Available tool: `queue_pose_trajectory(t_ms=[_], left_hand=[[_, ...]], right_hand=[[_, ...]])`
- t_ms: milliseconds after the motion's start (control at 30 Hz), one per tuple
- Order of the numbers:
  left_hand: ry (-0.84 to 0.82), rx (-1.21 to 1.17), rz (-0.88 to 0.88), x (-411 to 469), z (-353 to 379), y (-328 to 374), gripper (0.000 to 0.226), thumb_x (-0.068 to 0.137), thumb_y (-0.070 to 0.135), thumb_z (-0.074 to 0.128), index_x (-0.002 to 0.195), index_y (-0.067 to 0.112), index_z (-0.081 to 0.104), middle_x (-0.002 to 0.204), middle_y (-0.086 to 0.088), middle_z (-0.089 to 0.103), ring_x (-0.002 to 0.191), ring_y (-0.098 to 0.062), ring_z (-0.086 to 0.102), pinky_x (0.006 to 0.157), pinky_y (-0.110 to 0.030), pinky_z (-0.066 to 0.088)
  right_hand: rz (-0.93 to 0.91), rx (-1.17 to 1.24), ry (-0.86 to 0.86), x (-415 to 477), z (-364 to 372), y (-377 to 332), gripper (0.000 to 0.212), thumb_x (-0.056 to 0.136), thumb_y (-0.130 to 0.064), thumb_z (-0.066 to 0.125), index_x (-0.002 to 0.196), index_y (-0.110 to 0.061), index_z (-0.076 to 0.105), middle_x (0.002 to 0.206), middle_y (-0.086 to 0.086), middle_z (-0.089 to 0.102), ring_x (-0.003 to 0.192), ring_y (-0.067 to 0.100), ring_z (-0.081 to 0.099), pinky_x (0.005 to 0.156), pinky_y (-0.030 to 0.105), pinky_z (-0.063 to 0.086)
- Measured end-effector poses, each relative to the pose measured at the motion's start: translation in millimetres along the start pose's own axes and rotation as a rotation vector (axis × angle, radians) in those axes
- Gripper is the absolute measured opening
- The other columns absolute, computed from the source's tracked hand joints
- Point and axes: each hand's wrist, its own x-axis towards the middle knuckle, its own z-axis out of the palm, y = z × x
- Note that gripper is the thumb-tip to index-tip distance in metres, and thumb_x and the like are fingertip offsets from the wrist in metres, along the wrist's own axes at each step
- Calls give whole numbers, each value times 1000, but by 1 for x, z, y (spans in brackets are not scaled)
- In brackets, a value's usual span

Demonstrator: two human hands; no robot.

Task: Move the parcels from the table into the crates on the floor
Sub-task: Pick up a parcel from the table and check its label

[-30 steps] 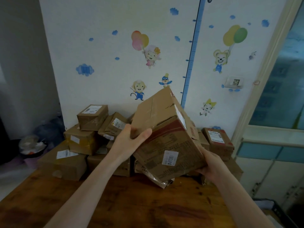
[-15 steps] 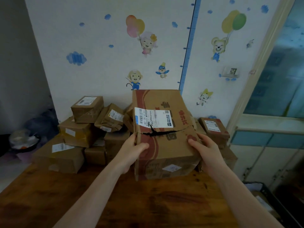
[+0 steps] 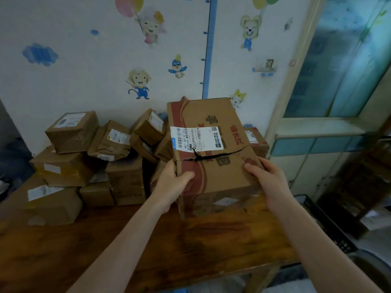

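Head | left hand (image 3: 172,183), right hand (image 3: 267,182) | both grips closed on torn parcel (image 3: 211,153) sides

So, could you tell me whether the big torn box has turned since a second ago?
Yes. The torn box has rolled label-up; against the parcel pile it was tilted before.
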Motion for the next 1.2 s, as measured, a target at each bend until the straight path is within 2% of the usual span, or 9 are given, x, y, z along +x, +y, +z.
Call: queue_pose_trajectory(t_ms=[133, 333, 467, 600, 700, 767, 867, 1033, 1200], left_hand=[[-46, 39, 2, 5, 37, 3, 17, 94, 21, 57, 92, 36, 47, 105, -3, 60, 95, -21, 60, 89, -41, 52], [-67, 48, 55, 17, 111, 12, 19, 94, 21, 56, 109, 27, 47, 99, 6, 58, 89, -11, 58, 75, -28, 50], [-94, 28, 71, 24, 180, 22, 21, 93, 19, 56, 111, 26, 49, 97, 7, 59, 87, -8, 58, 69, -22, 49], [-103, -6, 59, 32, 248, 23, 16, 93, 19, 57, 105, 29, 51, 96, 8, 59, 86, -7, 58, 65, -20, 46], [-134, -9, 36, 38, 297, 19, 13, 93, 20, 58, 97, 30, 53, 96, 4, 60, 87, -11, 60, 73, -26, 50], [-164, -3, 13, 46, 330, 18, 15, 92, 20, 58, 105, 27, 53, 97, 3, 61, 89, -13, 60, 77, -29, 51], [-204, -6, -17, 59, 367, 15, 17, 93, 20, 57, 106, 27, 51, 99, 3, 60, 89, -12, 59, 73, -26, 49], [-269, -15, -49, 96, 435, 7, 22, 93, 16, 56, 109, 27, 48, 96, 6, 59, 85, -8, 57, 62, -19, 45], [-333, -13, -99, 146, 490, 0, 20, 92, 13, 57, 106, 25, 51, 97, 4, 62, 86, -10, 60, 62, -19, 45]], right_hand=[[22, 12, 53, 9, -35, 5, 18, 87, -21, 66, 100, -30, 57, 97, -2, 64, 91, 18, 61, 77, 34, 52], [64, 46, 91, 36, -103, 8, 33, 88, -24, 64, 121, -21, 58, 102, 4, 64, 97, 24, 61, 90, 46, 51], [52, 36, 116, 62, -166, 6, 27, 89, -24, 64, 115, -23, 58, 100, 3, 63, 94, 22, 60, 85, 41, 51], [57, 22, 134, 88, -228, 10, 14, 86, -23, 67, 96, -30, 58, 104, 7, 66, 100, 28, 62, 92, 50, 50], [71, -8, 175, 103, -274, 15, 15, 87, -24, 67, 100, -28, 60, 105, 7, 65, 101, 28, 62, 94, 50, 49], [99, -5, 204, 113, -303, 20, 20, 87, -23, 66, 107, -22, 61, 103, 7, 65, 99, 28, 62, 93, 49, 50], [137, 12, 245, 129, -335, 31, 17, 88, -21, 66, 104, -22, 61, 101, 6, 65, 99, 26, 62, 93, 46, 50], [198, 31, 306, 173, -384, 46, 26, 88, -21, 65, 114, -19, 60, 101, 5, 64, 96, 25, 61, 90, 46, 51], [226, 47, 346, 223, -419, 63, 22, 91, -21, 61, 112, -21, 57, 96, 2, 62, 85, 17, 60, 65, 30, 48]])
